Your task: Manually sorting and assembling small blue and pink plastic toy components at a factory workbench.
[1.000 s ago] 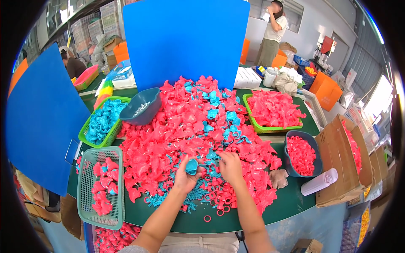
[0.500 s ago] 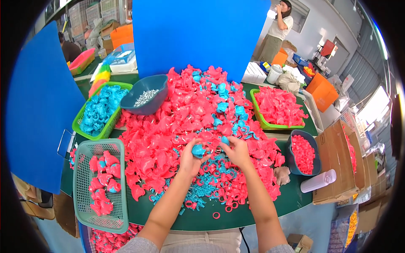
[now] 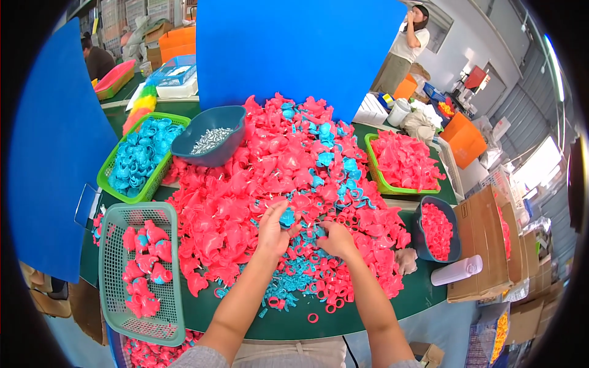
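Observation:
My left hand [image 3: 270, 233] is closed around a blue moulded plastic piece [image 3: 287, 216], held over the middle of a large heap. My right hand [image 3: 336, 240] reaches into the small parts just to its right, fingers bent together; what is between them, if anything, I cannot make out. Around and below the hands lie small blue plastic parts [image 3: 285, 280] and pink plastic rings [image 3: 332, 282]. Behind them rises a broad heap of pink moulded shells [image 3: 211, 214], with blue shells [image 3: 325, 158] mixed in on its right side.
At left stand a green mesh basket [image 3: 178, 288] holding pink-and-blue pieces, a lime basket [image 3: 109, 165] of blue shells and a bowl [image 3: 228, 115] of metal screws. To the right are a lime basket [image 3: 399, 186], a tub [image 3: 455, 239] and a pale bottle [image 3: 457, 270]. Blue panels [image 3: 288, 55] stand behind.
My right hand has moved down into the small parts, and the blue piece at its fingertips no longer shows. My left hand keeps its blue piece, now turned slightly. The whole view has shifted a little.

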Tool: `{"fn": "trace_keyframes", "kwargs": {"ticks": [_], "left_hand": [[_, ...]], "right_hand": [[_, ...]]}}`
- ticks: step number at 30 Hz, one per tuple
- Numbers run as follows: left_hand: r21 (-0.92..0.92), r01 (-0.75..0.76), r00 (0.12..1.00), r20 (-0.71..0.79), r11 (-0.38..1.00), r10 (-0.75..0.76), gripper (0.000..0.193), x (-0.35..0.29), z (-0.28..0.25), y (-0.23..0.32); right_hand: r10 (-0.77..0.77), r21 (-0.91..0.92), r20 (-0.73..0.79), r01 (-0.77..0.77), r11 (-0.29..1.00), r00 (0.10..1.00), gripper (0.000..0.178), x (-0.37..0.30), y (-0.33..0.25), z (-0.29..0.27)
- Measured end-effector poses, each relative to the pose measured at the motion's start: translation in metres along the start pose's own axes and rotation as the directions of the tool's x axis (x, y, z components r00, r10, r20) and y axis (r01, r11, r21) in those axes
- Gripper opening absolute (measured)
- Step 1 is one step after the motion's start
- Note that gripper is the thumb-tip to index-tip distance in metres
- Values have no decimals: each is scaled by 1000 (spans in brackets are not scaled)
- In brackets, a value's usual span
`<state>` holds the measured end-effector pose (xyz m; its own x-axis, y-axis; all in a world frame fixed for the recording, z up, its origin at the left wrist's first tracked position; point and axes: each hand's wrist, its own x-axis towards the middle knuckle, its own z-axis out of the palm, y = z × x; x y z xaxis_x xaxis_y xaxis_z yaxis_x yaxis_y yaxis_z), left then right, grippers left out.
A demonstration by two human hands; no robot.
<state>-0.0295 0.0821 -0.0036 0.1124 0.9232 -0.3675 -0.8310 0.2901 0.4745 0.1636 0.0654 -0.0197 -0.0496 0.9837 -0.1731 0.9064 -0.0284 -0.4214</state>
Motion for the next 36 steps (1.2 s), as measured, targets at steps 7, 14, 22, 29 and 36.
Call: {"fn": "trace_keyframes", "kwargs": {"ticks": [7,14,22,29,36], "left_hand": [[80,3,1000,-7,997,-3,17,-2,-1,-3],[111,28,999,34,993,-32,15,-5,3,-6],[144,31,998,52,989,-39,16,-9,5,-9],[142,97,993,60,985,-106,29,-6,2,-11],[78,235,956,159,969,-245,37,-12,6,-12]], "right_hand": [[11,177,-207,27,984,978,44,11,4,-7],[-123,82,-363,163,983,924,30,16,15,-5],[-222,-168,-381,169,971,898,24,8,0,-12],[-314,-131,-653,305,943,690,13,18,-4,-33],[-364,194,-537,531,825,761,24,-10,-71,-74]]}}
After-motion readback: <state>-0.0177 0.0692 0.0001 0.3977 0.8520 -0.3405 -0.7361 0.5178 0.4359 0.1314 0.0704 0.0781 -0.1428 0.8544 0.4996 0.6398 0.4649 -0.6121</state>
